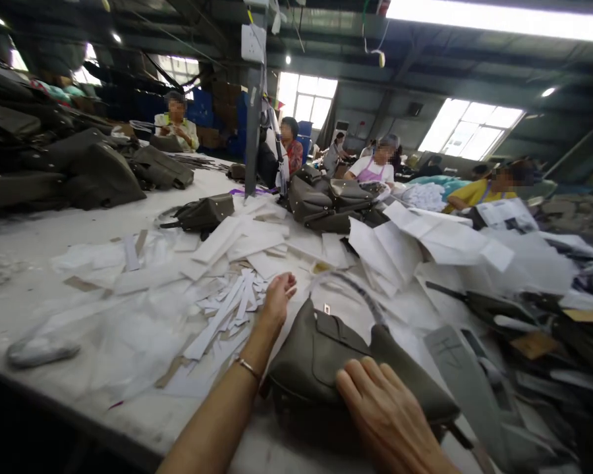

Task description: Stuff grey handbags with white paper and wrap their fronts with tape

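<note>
One long white worktop (39, 237) runs through a dim workshop with roof windows (469, 125); other people (375, 164) sit along its far edge. Nearly all of it is under loose paper. Risk, as I judge it: anything set on that litter can slide, and a sweep of an arm could drag sheets off the near edge.

Piled dark handbags (93, 178) at far left, more (321, 197) beside the centre post.

White paper sheets (425, 243) lie heaped on the right.

Grey-olive handbag (321, 359) lies on its side at the near edge, handle (348, 286) arched away. Half over the litter, it could shift under pressure.

Right hand (383, 411): flat on the handbag, fingers extended, pressing rather than gripping.

Left hand (278, 299): stretched forward, fingers loosely curled, holding nothing I can see, fingertips at the cut paper strips (230, 306). Strips overlap, so several may lift together.

Thin bracelet (248, 367) on the left wrist could snag a strip.
</note>
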Demonstrator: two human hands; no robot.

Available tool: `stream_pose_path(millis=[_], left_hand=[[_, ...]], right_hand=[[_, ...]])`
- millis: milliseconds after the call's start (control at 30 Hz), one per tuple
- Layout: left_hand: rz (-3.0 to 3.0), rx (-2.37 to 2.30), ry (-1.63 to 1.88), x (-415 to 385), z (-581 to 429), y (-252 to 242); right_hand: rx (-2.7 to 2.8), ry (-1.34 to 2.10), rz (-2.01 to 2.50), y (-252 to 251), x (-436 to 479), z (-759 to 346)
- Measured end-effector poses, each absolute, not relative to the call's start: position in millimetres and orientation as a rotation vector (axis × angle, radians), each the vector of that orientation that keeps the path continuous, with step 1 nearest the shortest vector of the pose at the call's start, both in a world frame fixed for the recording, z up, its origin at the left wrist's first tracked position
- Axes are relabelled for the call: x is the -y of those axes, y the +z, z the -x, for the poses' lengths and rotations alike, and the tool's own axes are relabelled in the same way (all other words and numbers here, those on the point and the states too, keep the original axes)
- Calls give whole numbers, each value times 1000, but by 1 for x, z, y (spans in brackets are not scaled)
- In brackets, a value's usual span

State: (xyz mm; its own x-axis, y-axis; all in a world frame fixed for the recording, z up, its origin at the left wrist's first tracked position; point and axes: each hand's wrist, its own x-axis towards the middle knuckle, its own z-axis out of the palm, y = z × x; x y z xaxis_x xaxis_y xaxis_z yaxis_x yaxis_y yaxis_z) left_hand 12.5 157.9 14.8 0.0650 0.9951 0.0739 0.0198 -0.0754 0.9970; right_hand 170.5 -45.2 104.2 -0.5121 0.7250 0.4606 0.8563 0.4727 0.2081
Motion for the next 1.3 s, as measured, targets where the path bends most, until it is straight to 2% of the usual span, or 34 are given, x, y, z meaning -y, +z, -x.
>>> stream_pose_path(millis=[100, 233, 333, 433, 567, 700, 833, 933, 1000, 1100, 1233, 1300], left_hand=[[-1271, -1234, 1228, -153, 28, 20], [-1420, -1161, 1148, -108, 57, 50], [-1813, -944, 912, -69, 54, 73], [-2034, -908, 792, -46, 44, 71], [-1529, -1131, 837, -36, 42, 36], [-907, -1048, 800, -26, 48, 17], [-824, -781, 1033, -26, 45, 45], [-1012, -645, 1252, -27, 35, 75], [-1260, -609, 1320, -21, 24, 90], [-1715, -627, 1240, -5, 7, 103], [-2304, -721, 1035, 11, -6, 103], [-2519, -718, 823, 13, -4, 96]], right_hand=[[2455, -475, 1384, 69, 70, -188], [2397, -442, 1504, 74, 87, -244], [2357, -438, 1520, 77, 91, -265], [2385, -410, 1509, 66, 90, -254], [2346, -335, 1518, 50, 83, -219], [2331, -218, 1496, 54, 73, -205], [2219, -242, 1376, 77, 60, -217], [1913, -194, 1409, 104, 51, -227], [1589, -79, 1515, 120, 47, -226], [1013, 277, 1529, 125, 49, -210], [566, 886, 1173, 75, 81, -168], [536, 1171, 1206, 39, 111, -154]])
